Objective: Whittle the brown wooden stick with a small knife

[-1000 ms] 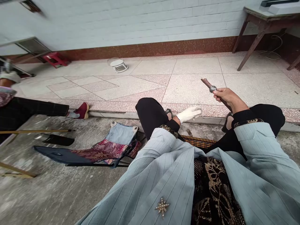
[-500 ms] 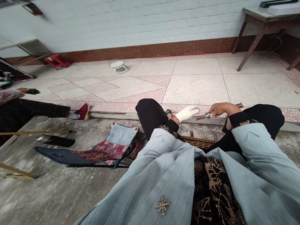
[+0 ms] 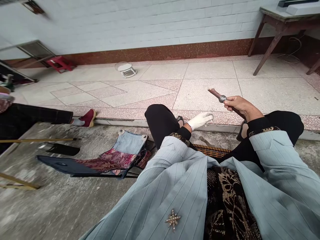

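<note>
My right hand [image 3: 236, 104] is closed around a brown wooden stick [image 3: 214, 93]. Silvery wire [image 3: 222, 98] is wound thickly round the stick just ahead of my fingers. The bare end of the stick tilts up and to the left, over the pale tiles. My left hand [image 3: 200, 120], in a white knitted glove, is lower and to the left, above the step edge between my knees. Its fingers are curled together at the tips; what they hold, if anything, is too small to make out. The two hands are apart.
Below my hands is a woven black-and-yellow seat edge [image 3: 212, 151]. To the left are a low folding chair [image 3: 112, 160], a dark blade-like object [image 3: 60, 149] and another person's leg with a red shoe [image 3: 88, 118]. A white stool [image 3: 127, 70] and a wooden table [image 3: 272, 20] stand near the wall.
My right hand has risen away from my left, swinging the wire-wound stick up so its bare end points up-left. My left hand has barely moved.
</note>
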A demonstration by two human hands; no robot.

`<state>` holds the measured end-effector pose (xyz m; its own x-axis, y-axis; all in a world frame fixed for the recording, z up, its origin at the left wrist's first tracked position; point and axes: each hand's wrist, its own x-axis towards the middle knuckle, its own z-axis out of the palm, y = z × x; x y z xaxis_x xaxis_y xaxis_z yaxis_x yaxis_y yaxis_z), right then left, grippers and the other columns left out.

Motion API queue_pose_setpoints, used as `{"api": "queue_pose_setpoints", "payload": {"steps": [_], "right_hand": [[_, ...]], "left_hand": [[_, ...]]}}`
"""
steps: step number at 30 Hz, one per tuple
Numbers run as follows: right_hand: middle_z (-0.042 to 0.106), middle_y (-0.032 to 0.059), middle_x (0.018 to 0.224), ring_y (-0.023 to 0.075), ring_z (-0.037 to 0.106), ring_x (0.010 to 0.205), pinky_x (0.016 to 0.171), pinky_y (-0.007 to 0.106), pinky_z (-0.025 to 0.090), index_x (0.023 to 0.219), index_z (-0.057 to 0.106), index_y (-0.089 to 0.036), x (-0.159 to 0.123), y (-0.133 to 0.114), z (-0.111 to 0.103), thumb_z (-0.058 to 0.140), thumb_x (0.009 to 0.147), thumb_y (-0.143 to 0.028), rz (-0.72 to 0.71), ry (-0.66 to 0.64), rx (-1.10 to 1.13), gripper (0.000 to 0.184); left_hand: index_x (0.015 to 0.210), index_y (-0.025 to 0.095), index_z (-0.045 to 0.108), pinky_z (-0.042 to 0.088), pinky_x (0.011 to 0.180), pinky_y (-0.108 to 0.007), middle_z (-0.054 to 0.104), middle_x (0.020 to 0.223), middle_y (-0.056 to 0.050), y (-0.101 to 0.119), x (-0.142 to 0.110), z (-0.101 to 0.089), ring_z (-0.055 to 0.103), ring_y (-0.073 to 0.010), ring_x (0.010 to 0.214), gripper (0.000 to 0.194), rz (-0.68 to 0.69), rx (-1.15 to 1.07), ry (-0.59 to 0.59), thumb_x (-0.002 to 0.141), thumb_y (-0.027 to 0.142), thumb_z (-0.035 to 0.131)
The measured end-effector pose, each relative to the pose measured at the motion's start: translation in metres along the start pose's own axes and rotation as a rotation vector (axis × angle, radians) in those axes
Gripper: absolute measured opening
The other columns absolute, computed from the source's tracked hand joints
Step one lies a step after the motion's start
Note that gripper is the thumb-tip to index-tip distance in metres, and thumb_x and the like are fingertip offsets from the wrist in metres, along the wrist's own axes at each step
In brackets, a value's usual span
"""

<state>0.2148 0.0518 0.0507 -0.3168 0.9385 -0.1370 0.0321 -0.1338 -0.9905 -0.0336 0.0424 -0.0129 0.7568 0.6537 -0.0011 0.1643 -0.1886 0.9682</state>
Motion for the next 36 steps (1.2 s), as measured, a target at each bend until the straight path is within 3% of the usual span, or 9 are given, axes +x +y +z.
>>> {"api": "queue_pose_setpoints", "payload": {"steps": [5,12,17,20,22,23,26,29,36], "right_hand": [[0.054,-0.0001,0.063,0.0063,0.043,0.049,0.046,0.021,0.032,0.083,0.065,-0.012,0.008,0.003,-0.003,0.071,0.082,-0.024,0.040,0.200,-0.125,0.013],[0.063,0.0048,0.069,0.0160,0.057,0.061,0.059,0.030,0.040,0.101,0.074,-0.013,0.014,0.002,-0.003,0.069,0.081,-0.035,0.224,0.211,-0.941,0.029],[0.065,0.0052,0.070,0.0166,0.056,0.062,0.060,0.030,0.039,0.091,0.076,-0.015,0.008,0.008,0.011,0.071,0.076,-0.032,0.393,-0.263,-1.185,0.023],[0.059,-0.0004,0.060,0.0118,0.049,0.054,0.058,0.028,0.038,0.084,0.074,-0.015,0.000,0.010,0.017,0.077,0.070,-0.038,0.473,-0.720,-0.914,0.026],[0.059,-0.0013,0.063,0.0102,0.048,0.055,0.057,0.026,0.039,0.088,0.074,-0.015,-0.005,0.005,0.015,0.077,0.070,-0.042,0.387,-0.848,-0.671,0.033],[0.061,-0.0006,0.067,0.0099,0.049,0.057,0.057,0.025,0.039,0.090,0.073,-0.014,-0.008,0.001,0.013,0.076,0.072,-0.042,0.282,-0.804,-0.569,0.033],[0.058,-0.0007,0.068,0.0079,0.046,0.056,0.052,0.022,0.036,0.088,0.069,-0.014,-0.012,-0.013,0.004,0.076,0.075,-0.035,-0.022,-0.318,-0.220,0.026],[0.055,-0.0001,0.066,0.0066,0.043,0.052,0.047,0.021,0.033,0.083,0.063,-0.014,-0.010,-0.018,-0.001,0.077,0.077,-0.032,-0.098,0.057,0.050,0.024],[0.054,0.0008,0.065,0.0069,0.042,0.050,0.046,0.022,0.032,0.082,0.061,-0.013,0.007,0.000,0.001,0.069,0.084,-0.029,0.025,0.265,-0.131,0.017]], "left_hand": [[0.094,0.015,0.060,0.042,0.051,-0.020,0.043,0.064,0.003,0.010,-0.002,0.005,0.039,-0.0080,0.054,0.037,-0.031,0.064,-0.011,0.091,0.051,0.049],[0.093,0.014,0.063,0.042,0.056,-0.024,0.051,0.065,0.000,0.028,-0.008,0.008,0.044,-0.0102,0.056,0.035,-0.066,0.131,0.084,0.091,0.046,0.051],[0.087,0.015,0.066,0.042,0.061,-0.025,0.060,0.071,-0.002,0.029,-0.009,0.006,0.050,-0.0120,0.061,0.026,-0.038,0.225,0.109,0.089,0.038,0.054],[0.083,0.017,0.068,0.042,0.062,-0.025,0.062,0.071,-0.003,0.025,-0.008,0.005,0.052,-0.0126,0.063,0.021,-0.027,0.174,0.113,0.085,0.036,0.060],[0.085,0.017,0.067,0.041,0.059,-0.024,0.059,0.069,-0.003,0.020,-0.006,0.004,0.050,-0.0114,0.060,0.022,-0.007,0.066,0.131,0.085,0.038,0.061],[0.087,0.017,0.066,0.040,0.057,-0.023,0.057,0.067,-0.002,0.017,-0.005,0.003,0.047,-0.0106,0.058,0.024,0.005,0.012,0.140,0.087,0.040,0.059],[0.090,0.017,0.061,0.037,0.053,-0.021,0.043,0.060,0.004,0.010,-0.001,0.004,0.038,-0.0083,0.052,0.033,0.028,-0.096,0.144,0.092,0.047,0.049],[0.091,0.016,0.058,0.039,0.052,-0.020,0.037,0.059,0.006,0.008,0.001,0.006,0.034,-0.0073,0.050,0.035,-0.001,-0.112,0.098,0.092,0.050,0.048],[0.090,0.015,0.065,0.040,0.050,-0.022,0.053,0.064,-0.001,0.019,-0.004,0.013,0.043,-0.0094,0.054,0.035,-0.091,-0.017,0.043,0.085,0.050,0.060]]}}
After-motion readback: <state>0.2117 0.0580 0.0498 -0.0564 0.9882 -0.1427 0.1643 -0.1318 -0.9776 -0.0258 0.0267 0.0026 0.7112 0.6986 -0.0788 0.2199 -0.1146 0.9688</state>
